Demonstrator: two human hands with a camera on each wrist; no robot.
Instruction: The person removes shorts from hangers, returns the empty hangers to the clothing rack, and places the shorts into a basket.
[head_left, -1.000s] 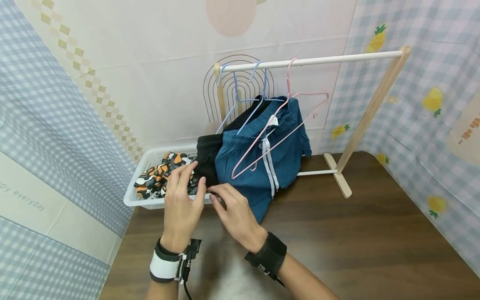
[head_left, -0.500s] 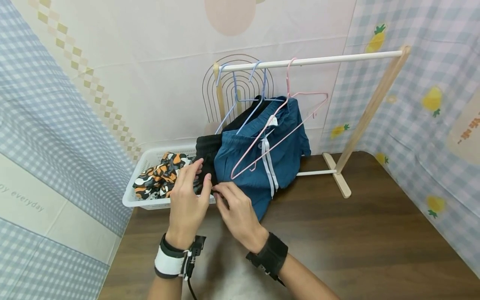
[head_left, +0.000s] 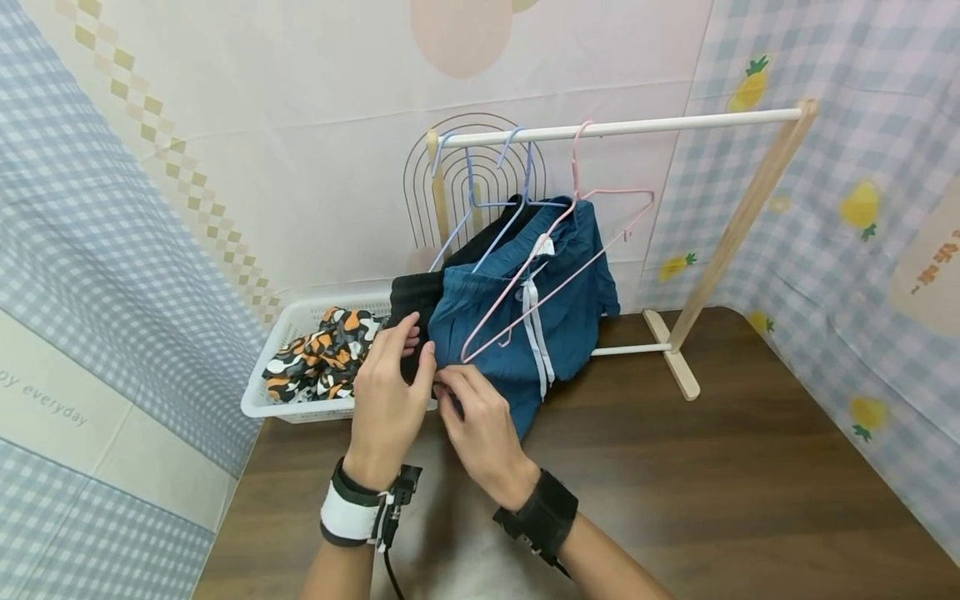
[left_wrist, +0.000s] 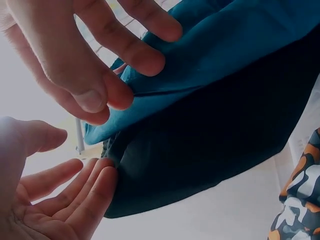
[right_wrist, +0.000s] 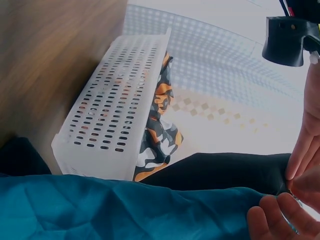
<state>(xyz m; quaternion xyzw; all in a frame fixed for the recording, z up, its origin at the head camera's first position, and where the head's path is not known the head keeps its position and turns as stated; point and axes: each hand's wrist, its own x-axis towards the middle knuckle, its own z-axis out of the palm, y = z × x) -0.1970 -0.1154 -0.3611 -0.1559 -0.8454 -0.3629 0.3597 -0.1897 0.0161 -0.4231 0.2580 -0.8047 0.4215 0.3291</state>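
Note:
My left hand (head_left: 390,400) is at the black garment (head_left: 416,293), its fairly straight fingers touching the edge and its thumb held apart, as the left wrist view shows. Close beside it, my right hand (head_left: 480,425) has bent fingers, with thumb and index finger close together at the lower edges of the black garment and the blue shorts (head_left: 517,329). Whether they pinch cloth is hidden. The blue shorts have a white drawstring (head_left: 536,333) and overlap the black garment. A pink hanger (head_left: 558,279) crosses in front of the shorts; two blue hangers (head_left: 487,250) are behind it.
The hangers hook on the white bar (head_left: 622,129) of a wooden rack, whose right foot (head_left: 678,358) stands on the brown table (head_left: 712,467). At the left, a white perforated basket (head_left: 258,400) contains orange, black and white patterned cloth (head_left: 322,354).
Both hands have shifted slightly right, the left one more, so their fingertips are now closer to the blue shorts. The hangers, rack and basket stay in place.

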